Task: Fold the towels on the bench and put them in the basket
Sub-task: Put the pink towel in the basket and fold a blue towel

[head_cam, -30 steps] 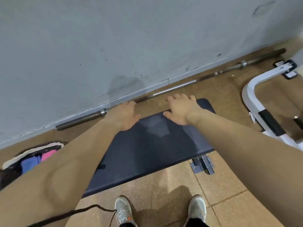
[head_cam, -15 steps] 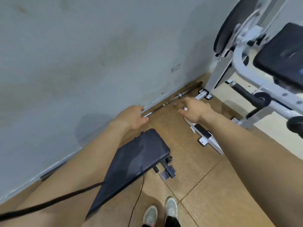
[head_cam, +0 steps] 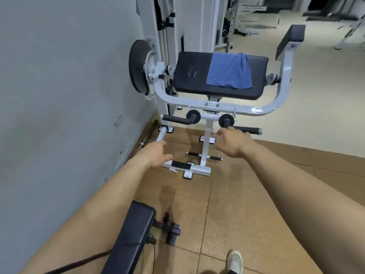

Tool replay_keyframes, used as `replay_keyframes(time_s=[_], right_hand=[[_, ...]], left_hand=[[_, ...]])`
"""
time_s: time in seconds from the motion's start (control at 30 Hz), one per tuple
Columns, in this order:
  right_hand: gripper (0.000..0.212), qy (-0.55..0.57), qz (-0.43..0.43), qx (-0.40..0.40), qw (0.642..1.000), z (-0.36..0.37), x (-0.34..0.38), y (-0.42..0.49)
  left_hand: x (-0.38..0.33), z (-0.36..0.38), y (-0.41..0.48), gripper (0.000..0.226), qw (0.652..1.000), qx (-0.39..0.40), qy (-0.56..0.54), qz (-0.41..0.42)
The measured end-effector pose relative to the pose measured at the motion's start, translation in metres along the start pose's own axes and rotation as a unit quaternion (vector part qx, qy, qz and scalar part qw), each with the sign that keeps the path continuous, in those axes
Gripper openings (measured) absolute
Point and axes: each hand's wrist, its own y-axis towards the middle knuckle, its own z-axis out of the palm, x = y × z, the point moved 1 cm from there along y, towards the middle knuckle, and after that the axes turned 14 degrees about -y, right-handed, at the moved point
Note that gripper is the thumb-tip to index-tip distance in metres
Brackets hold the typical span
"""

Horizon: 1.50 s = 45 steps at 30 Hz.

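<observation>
A blue towel [head_cam: 229, 71] lies draped over the black pad [head_cam: 192, 74] of a white-framed gym machine ahead of me. My left hand [head_cam: 157, 155] and my right hand [head_cam: 233, 144] are stretched forward in the air below that pad, fingers loosely spread, holding nothing. The dark flat bench [head_cam: 130, 238] is at the bottom of the view, under my left forearm, with no towel on its visible part. The basket is out of view.
A grey wall [head_cam: 65, 95] runs along my left. The machine's white frame [head_cam: 199, 169] and foot bars stand on the brown tiled floor just beyond my hands. A barbell [head_cam: 147, 136] lies by the wall. More gym gear stands far back right.
My view has swung right, from the bare flat bench with both hands resting on it to the machine with the blue towel. Both hands have lifted off the bench and reach forward.
</observation>
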Motion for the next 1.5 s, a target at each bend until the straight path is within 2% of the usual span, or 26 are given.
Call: replay_keyframes(time_s=[0.23, 0.33, 0.57, 0.87, 1.13, 1.23, 1.37, 1.5], right_hand=[[0.049, 0.028, 0.07, 0.009, 0.997, 0.012, -0.159, 0.008], [0.057, 0.049, 0.085, 0.018, 0.995, 0.011, -0.228, 0.022], [0.057, 0.066, 0.091, 0.019, 0.994, -0.007, -0.333, 0.067], [0.058, 0.053, 0.057, 0.019, 0.997, -0.029, -0.381, 0.197], [0.047, 0.042, 0.013, 0.029, 0.999, -0.047, -0.391, 0.353], [0.048, 0.047, -0.006, 0.028, 0.998, -0.045, -0.387, 0.407], [0.053, 0.008, -0.035, 0.038, 0.999, -0.03, -0.382, 0.472], [0.058, 0.013, -0.057, 0.043, 0.997, -0.01, -0.381, 0.531]], left_hand=[[-0.158, 0.047, 0.072, 0.06, 0.997, 0.011, 0.033, 0.068], [-0.215, 0.063, 0.103, 0.057, 0.996, 0.005, 0.051, 0.079], [-0.289, 0.077, 0.167, 0.062, 0.997, -0.016, 0.046, 0.061], [-0.324, 0.059, 0.285, 0.061, 0.998, -0.027, 0.038, 0.05], [-0.325, 0.031, 0.427, 0.061, 0.999, -0.022, -0.003, 0.031], [-0.319, 0.027, 0.476, 0.062, 1.0, -0.016, -0.008, 0.01], [-0.313, 0.031, 0.535, 0.049, 1.0, -0.028, -0.011, 0.002], [-0.313, 0.051, 0.591, 0.068, 1.0, -0.031, 0.003, 0.002]])
